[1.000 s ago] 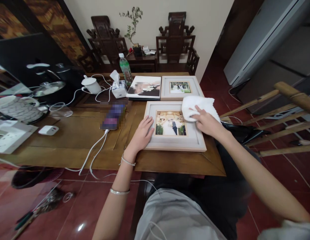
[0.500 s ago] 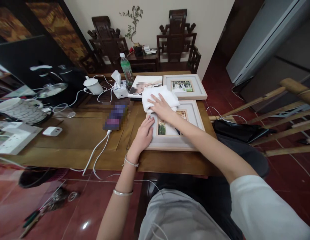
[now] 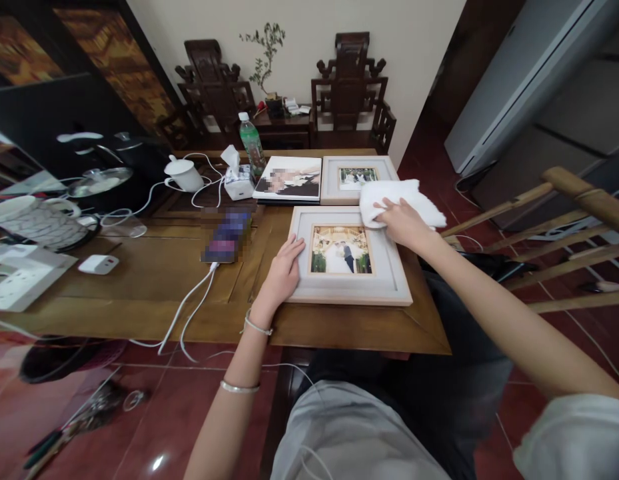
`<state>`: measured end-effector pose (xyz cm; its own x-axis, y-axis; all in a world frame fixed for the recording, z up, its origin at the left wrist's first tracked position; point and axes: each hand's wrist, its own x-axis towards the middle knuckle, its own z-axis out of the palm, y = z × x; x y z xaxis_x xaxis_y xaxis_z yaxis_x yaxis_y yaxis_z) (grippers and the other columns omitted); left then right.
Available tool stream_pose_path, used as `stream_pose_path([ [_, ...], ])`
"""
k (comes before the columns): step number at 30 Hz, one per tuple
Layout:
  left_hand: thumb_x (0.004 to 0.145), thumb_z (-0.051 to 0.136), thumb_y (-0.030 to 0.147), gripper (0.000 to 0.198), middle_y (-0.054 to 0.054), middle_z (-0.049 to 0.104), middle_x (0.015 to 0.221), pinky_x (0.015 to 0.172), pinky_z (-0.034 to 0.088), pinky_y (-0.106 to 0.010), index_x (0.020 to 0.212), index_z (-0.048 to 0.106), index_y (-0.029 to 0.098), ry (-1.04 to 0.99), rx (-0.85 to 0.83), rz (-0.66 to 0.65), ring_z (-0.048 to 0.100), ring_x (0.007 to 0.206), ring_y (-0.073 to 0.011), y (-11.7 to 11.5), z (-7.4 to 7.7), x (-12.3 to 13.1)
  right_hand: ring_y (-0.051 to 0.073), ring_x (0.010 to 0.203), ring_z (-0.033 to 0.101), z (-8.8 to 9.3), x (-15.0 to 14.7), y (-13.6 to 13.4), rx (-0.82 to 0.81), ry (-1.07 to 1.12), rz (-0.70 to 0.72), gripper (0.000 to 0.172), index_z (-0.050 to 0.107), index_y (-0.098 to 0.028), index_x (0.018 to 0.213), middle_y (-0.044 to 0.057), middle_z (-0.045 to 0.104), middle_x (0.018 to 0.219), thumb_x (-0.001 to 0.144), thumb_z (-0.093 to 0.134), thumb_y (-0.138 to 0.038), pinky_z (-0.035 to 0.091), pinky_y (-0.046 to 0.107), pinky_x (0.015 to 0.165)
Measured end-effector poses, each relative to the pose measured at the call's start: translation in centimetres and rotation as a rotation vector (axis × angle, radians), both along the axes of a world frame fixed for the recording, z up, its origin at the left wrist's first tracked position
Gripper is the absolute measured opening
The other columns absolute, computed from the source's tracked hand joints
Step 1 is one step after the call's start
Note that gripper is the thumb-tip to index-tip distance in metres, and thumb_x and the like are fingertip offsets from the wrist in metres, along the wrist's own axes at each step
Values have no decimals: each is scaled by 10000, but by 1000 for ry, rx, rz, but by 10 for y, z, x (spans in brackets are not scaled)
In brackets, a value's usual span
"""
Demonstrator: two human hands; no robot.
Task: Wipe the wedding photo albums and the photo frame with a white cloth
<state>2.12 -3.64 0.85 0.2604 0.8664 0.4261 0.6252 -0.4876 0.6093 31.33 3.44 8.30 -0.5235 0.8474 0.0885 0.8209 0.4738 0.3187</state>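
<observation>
A light wooden picture frame (image 3: pixel 341 287) with a wedding photo lies flat near the front right of the table. My left hand (image 3: pixel 283 270) rests on its left side, fingers stretched out. At the frame's upper right corner, my right hand (image 3: pixel 405 225) grips a folded white cloth (image 3: pixel 426 205). The cloth covers that corner and sticks out past the table's right side. Behind it is a second picture frame (image 3: pixel 331 179), its lower right part hidden by the cloth. A white-edged photo panel (image 3: pixel 299 175) lies to the left of that one.
A phone (image 3: pixel 226 237) on a charging cable lies left of the frame. Beyond stand a tissue box (image 3: pixel 239 182), a green-labelled bottle (image 3: pixel 252 143) and a lidded white cup (image 3: pixel 184 175). A power strip (image 3: pixel 26 277) sits far left. A wooden chair (image 3: pixel 584 200) stands right.
My right hand has swept the cloth rightward from the frame's upper left to its upper right corner, uncovering the photo. My left hand stays on the frame's left side.
</observation>
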Motion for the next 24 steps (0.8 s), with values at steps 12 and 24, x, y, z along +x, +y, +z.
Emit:
stream_pose_path([
  [12, 885, 354, 114, 417, -88, 547, 1346, 1137, 296, -474, 1239, 570, 158, 18, -10, 6, 370, 1354, -224, -1, 0, 0, 289, 1279, 436, 19, 0, -154, -234, 83, 164, 457, 725, -189, 927, 103, 583, 1295, 611, 469, 20, 406, 459, 1003],
  [24, 925, 376, 210, 406, -123, 471, 1409, 1142, 251, -492, 1300, 516, 145, 93, -20, -54, 301, 1387, -237, -1, 0, -3, 323, 1367, 279, -2, -9, -44, -53, 181, 49, 548, 592, -105, 1215, 152, 383, 1462, 710, 413, 14, 344, 520, 1030],
])
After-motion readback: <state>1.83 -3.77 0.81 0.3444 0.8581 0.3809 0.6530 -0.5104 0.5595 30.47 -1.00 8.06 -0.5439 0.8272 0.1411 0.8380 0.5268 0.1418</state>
